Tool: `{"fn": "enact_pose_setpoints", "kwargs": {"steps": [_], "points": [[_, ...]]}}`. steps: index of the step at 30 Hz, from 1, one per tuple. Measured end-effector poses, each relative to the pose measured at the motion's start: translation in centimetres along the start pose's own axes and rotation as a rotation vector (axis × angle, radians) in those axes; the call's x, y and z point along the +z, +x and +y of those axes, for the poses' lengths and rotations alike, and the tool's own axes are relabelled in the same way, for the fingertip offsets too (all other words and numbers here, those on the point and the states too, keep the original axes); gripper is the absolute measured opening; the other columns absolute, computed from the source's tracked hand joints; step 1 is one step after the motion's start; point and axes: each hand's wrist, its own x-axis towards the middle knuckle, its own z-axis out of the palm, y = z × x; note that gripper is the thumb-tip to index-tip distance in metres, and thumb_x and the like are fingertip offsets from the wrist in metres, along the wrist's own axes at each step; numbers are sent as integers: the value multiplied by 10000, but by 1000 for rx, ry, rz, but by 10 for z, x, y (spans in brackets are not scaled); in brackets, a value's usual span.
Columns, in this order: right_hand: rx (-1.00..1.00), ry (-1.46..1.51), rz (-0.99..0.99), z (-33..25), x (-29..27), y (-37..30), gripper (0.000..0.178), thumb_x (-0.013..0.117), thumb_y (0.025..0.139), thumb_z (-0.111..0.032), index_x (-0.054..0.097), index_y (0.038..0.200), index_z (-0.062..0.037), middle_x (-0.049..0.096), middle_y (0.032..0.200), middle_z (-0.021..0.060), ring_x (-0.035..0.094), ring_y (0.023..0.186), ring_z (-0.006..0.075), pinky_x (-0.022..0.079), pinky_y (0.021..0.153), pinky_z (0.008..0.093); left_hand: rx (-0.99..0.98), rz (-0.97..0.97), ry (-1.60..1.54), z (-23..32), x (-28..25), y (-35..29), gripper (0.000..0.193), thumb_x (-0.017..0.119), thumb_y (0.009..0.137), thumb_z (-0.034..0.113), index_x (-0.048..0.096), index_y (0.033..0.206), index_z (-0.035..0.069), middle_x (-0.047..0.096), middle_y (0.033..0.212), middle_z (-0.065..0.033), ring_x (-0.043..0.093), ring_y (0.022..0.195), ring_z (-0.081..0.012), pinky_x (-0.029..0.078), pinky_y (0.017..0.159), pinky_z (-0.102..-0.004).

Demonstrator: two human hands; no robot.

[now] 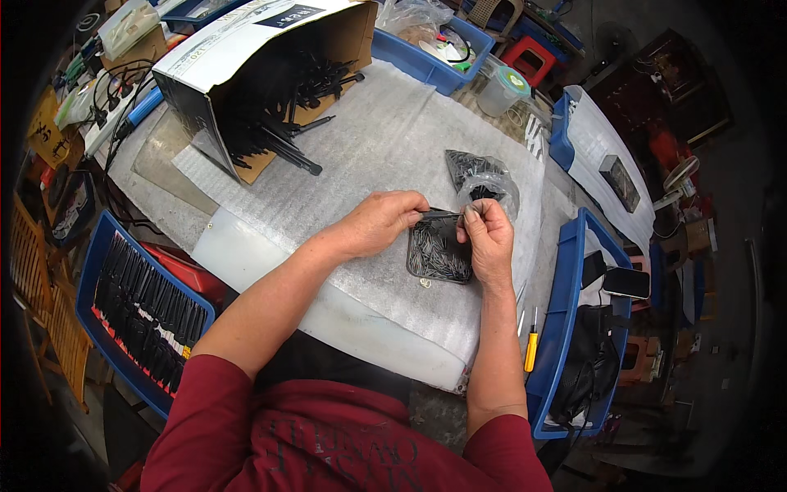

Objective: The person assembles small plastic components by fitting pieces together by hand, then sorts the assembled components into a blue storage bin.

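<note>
Over the worktable, my left hand (381, 223) is closed on one end of a thin black rod (439, 215), which points across to my right hand (489, 238). My right thumb and fingers are pinched together at the rod's other end. Whatever small piece they hold is hidden. Just below the rod lies a dark shallow tray (438, 277) filled with small silvery metal pins (434, 252). Behind my right hand, a clear plastic bag (484, 174) holds more small dark metal pieces.
An open carton (266, 20) lies on its side at the back left, with many black rods (295, 152) spilling out. Blue bins stand left (152, 262) and right (561, 328). A yellow-handled screwdriver (532, 348) lies right. A clear tub (502, 92) sits at the back.
</note>
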Motion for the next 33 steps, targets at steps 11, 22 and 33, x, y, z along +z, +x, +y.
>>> {"fn": "enact_pose_setpoints", "kwargs": {"steps": [11,22,33], "points": [[0,-14,40,-1,-1,1,82,504,837,-92,491,802,-19,463,637,-21,419,539,42,349,490,168,-43,-9,-17,2,0,-1,123,487,806,63,533,905,5,549,731,-79,528,700,-168,421,637,-300],[84,-429,56,0,-14,1,136,526,806,-123,541,788,11,520,652,20,495,564,125,387,514,243,4,68,6,-1,-2,2,158,522,797,90,564,929,15,591,829,-90,558,766,-181,437,680,-295],[-6,-1315,-241,-10,2,-5,125,553,713,-126,563,749,-6,559,774,151,541,761,304,369,685,414,-57,55,1,-2,-2,3,151,521,798,88,565,921,12,590,814,-88,557,749,-171,437,666,-288]]}}
